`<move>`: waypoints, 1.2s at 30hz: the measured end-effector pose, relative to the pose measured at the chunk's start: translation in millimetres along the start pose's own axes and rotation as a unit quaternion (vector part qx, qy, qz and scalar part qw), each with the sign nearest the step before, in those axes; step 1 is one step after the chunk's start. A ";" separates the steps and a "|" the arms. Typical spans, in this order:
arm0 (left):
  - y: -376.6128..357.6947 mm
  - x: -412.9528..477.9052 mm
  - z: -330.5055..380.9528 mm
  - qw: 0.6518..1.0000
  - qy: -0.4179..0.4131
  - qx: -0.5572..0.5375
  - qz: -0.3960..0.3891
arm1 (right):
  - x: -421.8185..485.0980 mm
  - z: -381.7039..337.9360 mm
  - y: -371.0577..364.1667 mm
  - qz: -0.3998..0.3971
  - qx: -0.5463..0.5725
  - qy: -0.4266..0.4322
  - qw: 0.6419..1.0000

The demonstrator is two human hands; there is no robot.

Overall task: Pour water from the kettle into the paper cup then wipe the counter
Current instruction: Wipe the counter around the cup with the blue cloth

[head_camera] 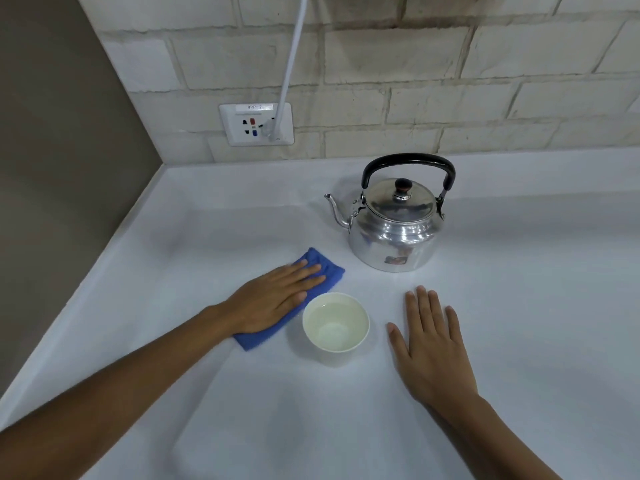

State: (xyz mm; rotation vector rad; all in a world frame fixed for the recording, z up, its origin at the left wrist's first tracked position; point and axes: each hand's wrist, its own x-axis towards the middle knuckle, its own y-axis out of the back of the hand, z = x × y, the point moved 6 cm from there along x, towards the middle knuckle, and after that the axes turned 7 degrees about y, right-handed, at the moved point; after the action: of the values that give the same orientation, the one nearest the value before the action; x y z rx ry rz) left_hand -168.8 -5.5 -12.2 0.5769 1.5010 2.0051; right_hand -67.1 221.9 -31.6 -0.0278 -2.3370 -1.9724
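Observation:
A shiny metal kettle (394,230) with a black handle stands upright on the white counter (519,289), spout pointing left. In front of it sits a white paper cup (335,323) holding water. A folded blue cloth (320,268) lies just left of the cup. My left hand (273,299) rests flat on the cloth, fingers extended, covering most of it. My right hand (429,344) lies flat on the bare counter to the right of the cup, fingers spread, holding nothing.
A brick wall runs along the back with a white power socket (256,124) and a white cable (294,60) plugged into it. A brown wall (52,168) bounds the counter on the left.

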 end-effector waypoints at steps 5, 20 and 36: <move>-1.5 45.0 -4.9 0.987 0.143 0.054 0.048 | 1.2 -0.2 0.0 0.016 0.013 -0.001 1.000; -2.6 -74.1 -9.5 0.940 0.318 0.040 0.113 | 1.7 0.6 1.1 0.029 -0.001 0.008 1.000; -13.8 -146.2 33.0 0.929 0.351 0.029 0.117 | 1.6 1.9 -0.6 0.004 -0.007 0.010 1.000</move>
State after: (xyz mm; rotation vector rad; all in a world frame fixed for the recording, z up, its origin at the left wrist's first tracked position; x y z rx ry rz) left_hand -35.9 -75.9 -17.2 0.0349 1.9691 2.5198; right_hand -68.9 223.6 -32.3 -0.0181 -2.3073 -1.9749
